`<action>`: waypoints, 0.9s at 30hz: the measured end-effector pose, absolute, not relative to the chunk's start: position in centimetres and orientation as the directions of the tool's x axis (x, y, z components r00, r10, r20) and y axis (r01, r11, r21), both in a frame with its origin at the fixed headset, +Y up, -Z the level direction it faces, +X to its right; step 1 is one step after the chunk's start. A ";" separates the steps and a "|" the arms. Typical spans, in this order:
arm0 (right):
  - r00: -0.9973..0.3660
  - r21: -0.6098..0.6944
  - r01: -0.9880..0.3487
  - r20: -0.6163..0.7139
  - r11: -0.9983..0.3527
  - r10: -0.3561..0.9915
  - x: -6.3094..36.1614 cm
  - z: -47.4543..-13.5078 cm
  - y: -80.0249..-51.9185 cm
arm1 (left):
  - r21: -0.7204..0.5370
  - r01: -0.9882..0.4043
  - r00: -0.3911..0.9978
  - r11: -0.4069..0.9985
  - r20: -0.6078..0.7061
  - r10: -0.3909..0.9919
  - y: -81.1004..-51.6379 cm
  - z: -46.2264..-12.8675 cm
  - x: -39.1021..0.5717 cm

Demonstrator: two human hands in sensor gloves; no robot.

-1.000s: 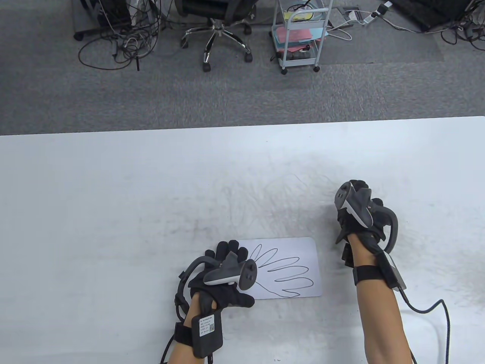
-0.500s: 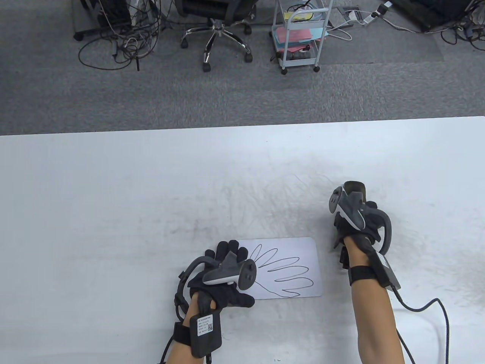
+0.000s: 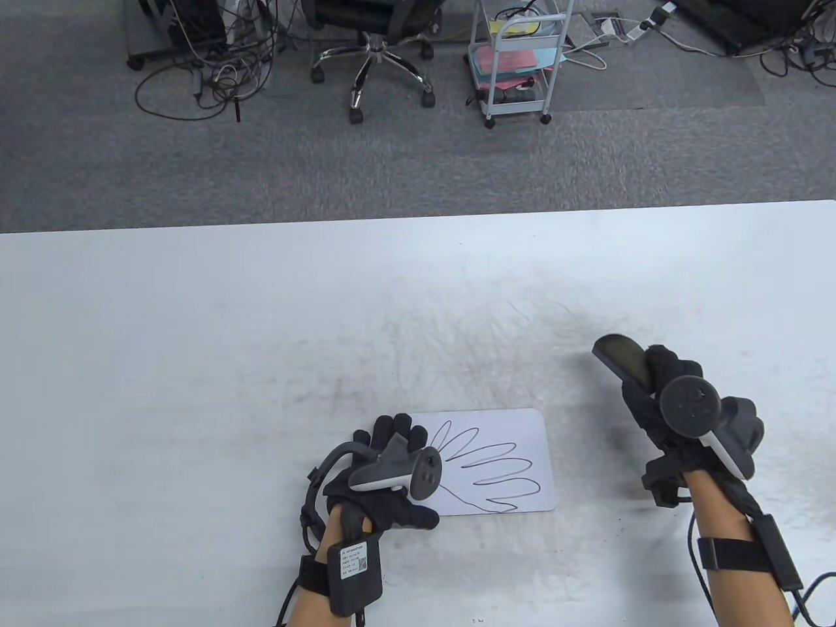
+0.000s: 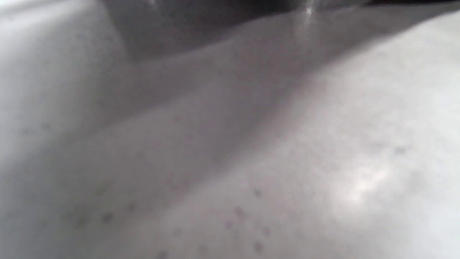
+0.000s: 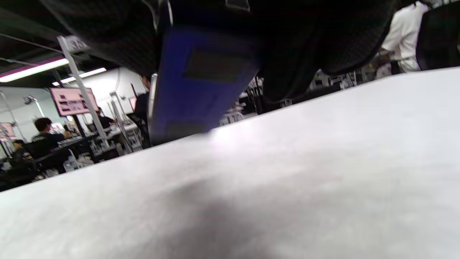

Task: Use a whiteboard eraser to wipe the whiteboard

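A small white whiteboard point(image 3: 516, 441) with black looping marker lines lies flat on the table near its front edge. My left hand point(image 3: 392, 457) rests on the whiteboard's left end, fingers spread flat. My right hand point(image 3: 659, 398) is lifted to the right of the whiteboard and grips the whiteboard eraser point(image 3: 620, 356), whose dark felt face shows in the table view. In the right wrist view the eraser's blue body point(image 5: 201, 82) hangs between my gloved fingers point(image 5: 316, 36) above the table. The left wrist view is a blur of white surface.
The white table point(image 3: 196, 326) carries grey smudges and scribble marks point(image 3: 457, 333) behind the whiteboard. Beyond the far edge stand an office chair point(image 3: 375, 52), a small white cart point(image 3: 519, 62) and floor cables point(image 3: 209, 72).
My right hand has lifted the eraser off the table, drawn back toward me and to the right, and turned so the eraser's felt face shows. My left hand has stayed on the whiteboard.
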State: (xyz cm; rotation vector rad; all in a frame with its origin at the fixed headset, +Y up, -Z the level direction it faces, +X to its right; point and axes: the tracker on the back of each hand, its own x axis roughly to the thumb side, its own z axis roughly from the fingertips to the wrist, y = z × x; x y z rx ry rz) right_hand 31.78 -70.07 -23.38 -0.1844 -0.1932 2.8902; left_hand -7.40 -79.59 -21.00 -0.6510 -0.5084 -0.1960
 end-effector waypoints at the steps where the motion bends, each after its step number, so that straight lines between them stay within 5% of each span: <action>1: -0.964 -0.170 -0.232 -0.094 -0.958 0.250 32.1 -22.9 -69.7 | -0.528 0.329 0.860 0.783 0.509 -0.018 -79.6 -21.0 -7.4; 17: -0.897 -0.247 -0.439 0.069 -0.864 0.436 31.8 -21.0 -68.6 | -0.528 0.326 0.860 0.784 0.510 -0.015 -79.6 -21.0 -7.5; 21: -0.914 -0.114 -0.403 0.094 -0.908 0.394 31.1 -21.5 -69.5 | -0.528 0.326 0.860 0.784 0.510 -0.014 -79.6 -21.0 -7.5; 27: -0.947 -0.109 -0.311 0.120 -0.944 0.298 30.4 -21.5 -70.2 | -0.528 0.325 0.860 0.785 0.510 -0.013 -79.6 -21.0 -7.5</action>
